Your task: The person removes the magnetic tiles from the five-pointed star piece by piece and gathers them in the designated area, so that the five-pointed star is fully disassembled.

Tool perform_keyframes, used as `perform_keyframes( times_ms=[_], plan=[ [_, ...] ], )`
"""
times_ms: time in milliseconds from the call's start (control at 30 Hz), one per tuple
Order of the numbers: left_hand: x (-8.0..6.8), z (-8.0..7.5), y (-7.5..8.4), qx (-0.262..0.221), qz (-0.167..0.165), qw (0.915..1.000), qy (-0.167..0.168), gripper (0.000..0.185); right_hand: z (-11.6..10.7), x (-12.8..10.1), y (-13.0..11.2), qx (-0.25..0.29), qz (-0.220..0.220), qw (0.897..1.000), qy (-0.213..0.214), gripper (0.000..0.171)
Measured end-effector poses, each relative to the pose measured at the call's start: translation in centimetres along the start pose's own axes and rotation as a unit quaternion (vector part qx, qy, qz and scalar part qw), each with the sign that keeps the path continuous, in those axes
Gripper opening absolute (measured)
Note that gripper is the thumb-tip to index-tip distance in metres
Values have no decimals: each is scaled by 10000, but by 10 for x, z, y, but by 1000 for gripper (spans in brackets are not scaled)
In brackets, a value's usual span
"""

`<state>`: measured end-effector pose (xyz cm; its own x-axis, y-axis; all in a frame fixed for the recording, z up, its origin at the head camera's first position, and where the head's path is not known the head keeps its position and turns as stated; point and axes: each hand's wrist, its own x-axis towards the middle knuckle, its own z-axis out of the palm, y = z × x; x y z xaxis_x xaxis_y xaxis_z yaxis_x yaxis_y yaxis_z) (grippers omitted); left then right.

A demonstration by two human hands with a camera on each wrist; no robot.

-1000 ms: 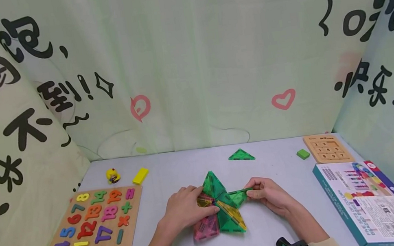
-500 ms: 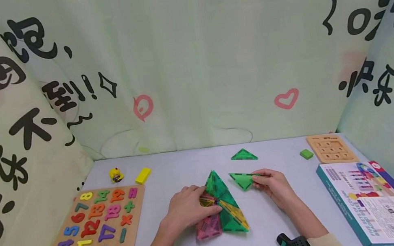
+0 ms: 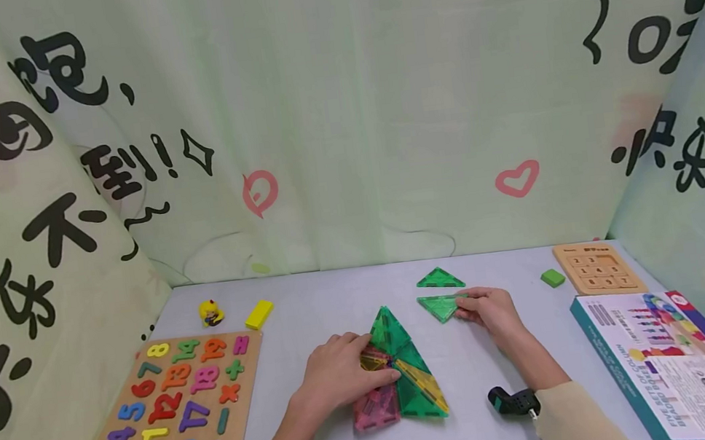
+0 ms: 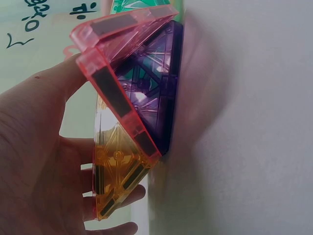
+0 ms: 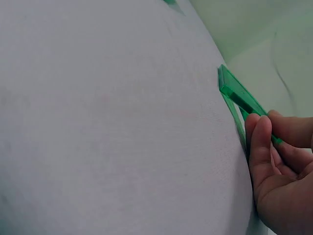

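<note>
Head view, L to R: number puzzle board on bench. Left hand presses tile cluster, fingers curled round it, steadying. Right hand pinches 1 green triangle tile, near 2nd triangle.

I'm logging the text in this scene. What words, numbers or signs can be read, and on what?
"8", "14", "13", "18", "+", "×", "−", "3", "0" and more: coloured pieces on the number board.
"2 3", "1 4 5", "8 6 7": digits on the small sliding puzzle, faint.
"不", "到!!": large Chinese characters on the curtain.
Box: small print, unreadable.
</note>
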<state>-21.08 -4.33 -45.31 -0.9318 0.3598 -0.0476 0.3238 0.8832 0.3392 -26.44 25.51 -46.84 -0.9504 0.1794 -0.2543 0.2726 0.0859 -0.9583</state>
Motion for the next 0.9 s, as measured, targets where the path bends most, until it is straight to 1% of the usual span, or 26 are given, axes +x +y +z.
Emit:
perform_keyframes(
  times_ms=[333,500,600,700,900],
  plan=[
    [0,1,0,29,33,10000,41,92,-3,11,-4,-404,-32,9991,154,39],
    [0,1,0,16,17,10000,44,91,-4,14,-3,-353,-228,9988,235,40],
    [0,2,1,1,38,10000,19,92,-4,12,-1,-226,-304,9988,317,42],
    [0,2,0,2,19,10000,10,92,-2,7,0,-92,-266,9991,309,43],
    [0,0,-1,-23,-12,10000,-9,92,4,-7,4,-116,-155,9996,190,41]
  ],
)
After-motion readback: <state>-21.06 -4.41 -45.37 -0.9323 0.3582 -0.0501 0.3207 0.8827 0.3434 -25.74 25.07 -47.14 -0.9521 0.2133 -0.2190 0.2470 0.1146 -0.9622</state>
